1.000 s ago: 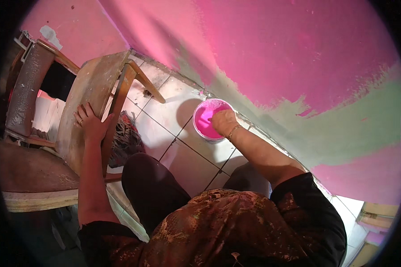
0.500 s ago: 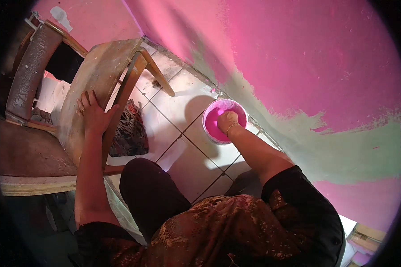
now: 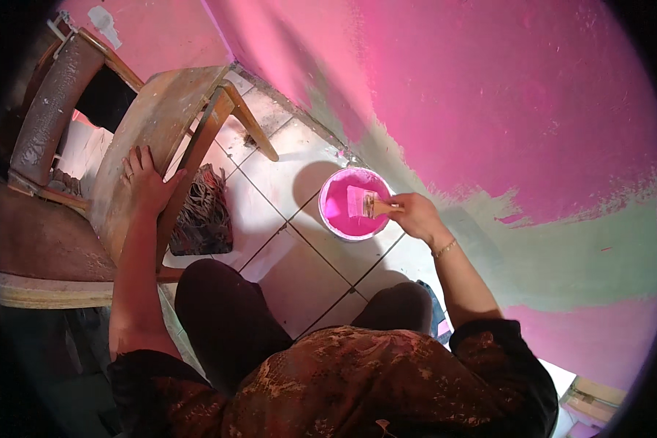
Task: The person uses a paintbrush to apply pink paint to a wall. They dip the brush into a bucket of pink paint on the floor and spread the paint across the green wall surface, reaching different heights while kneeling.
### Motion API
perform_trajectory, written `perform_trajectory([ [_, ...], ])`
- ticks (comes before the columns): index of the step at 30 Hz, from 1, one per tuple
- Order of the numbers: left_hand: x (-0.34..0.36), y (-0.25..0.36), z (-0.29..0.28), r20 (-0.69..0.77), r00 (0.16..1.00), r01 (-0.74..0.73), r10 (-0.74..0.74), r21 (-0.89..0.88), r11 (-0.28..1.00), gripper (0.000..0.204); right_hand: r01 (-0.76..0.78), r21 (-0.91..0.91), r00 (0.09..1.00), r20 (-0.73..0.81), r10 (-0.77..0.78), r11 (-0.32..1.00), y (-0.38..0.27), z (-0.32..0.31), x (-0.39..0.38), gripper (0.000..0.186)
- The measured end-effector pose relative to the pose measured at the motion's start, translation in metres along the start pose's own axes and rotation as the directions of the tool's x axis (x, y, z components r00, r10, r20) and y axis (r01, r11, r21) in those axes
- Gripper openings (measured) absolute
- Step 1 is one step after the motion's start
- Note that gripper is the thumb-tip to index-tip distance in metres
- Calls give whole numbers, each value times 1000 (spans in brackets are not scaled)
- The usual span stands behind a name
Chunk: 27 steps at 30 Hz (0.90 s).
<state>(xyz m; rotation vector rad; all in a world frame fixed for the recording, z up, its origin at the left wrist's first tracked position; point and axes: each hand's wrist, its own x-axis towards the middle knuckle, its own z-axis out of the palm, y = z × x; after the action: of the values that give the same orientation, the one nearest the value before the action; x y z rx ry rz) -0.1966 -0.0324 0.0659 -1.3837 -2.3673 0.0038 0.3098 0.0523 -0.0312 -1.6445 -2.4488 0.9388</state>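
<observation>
My right hand (image 3: 418, 217) grips the wooden handle of a paintbrush (image 3: 372, 205). Its wide bristles, coated in pink, are over the mouth of a white bucket (image 3: 323, 212) that holds pink paint (image 3: 337, 207). The bucket stands on the tiled floor close to the wall. My left hand (image 3: 145, 178) rests with fingers spread on the worn wooden seat (image 3: 169, 102) of a chair at the left, its thumb toward the edge. Nothing is held in that hand.
At the right, the wall (image 3: 474, 109) is partly pink, with a pale green band (image 3: 562, 255) across it. A shaggy dark mat or rag (image 3: 204, 219) lies under the wooden chair leg (image 3: 252, 124). Another chair with a brown padded back (image 3: 47, 109) stands at the far left.
My right hand has drawn up and to the right out of the bucket, bringing the pink-coated paintbrush into sight. My left hand stays on the wooden seat.
</observation>
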Motion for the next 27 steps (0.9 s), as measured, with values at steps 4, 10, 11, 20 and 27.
perform_trajectory([
  [4, 2, -1, 3, 13, 1000, -10, 10, -4, 1000, 108, -64, 490, 995, -36, 93, 869, 46, 45, -9, 42],
  [10, 0, 2, -3, 53, 999, -7, 7, -6, 1000, 108, -190, 593, 957, -66, 283, 783, 62, 100, -17, 34],
  [11, 2, 1, -3, 54, 998, -14, 14, -16, 1000, 108, -154, 687, 964, -53, 260, 710, 61, 104, -16, 32],
  [20, 2, -7, 6, 77, 996, -42, 47, -71, 997, 111, -58, 896, 975, -45, 220, 440, 48, 113, -28, 20],
  [27, -1, -5, -4, 114, 993, -14, 29, -131, 991, 109, -109, 922, 956, -5, 293, 370, 34, 127, -30, 22],
])
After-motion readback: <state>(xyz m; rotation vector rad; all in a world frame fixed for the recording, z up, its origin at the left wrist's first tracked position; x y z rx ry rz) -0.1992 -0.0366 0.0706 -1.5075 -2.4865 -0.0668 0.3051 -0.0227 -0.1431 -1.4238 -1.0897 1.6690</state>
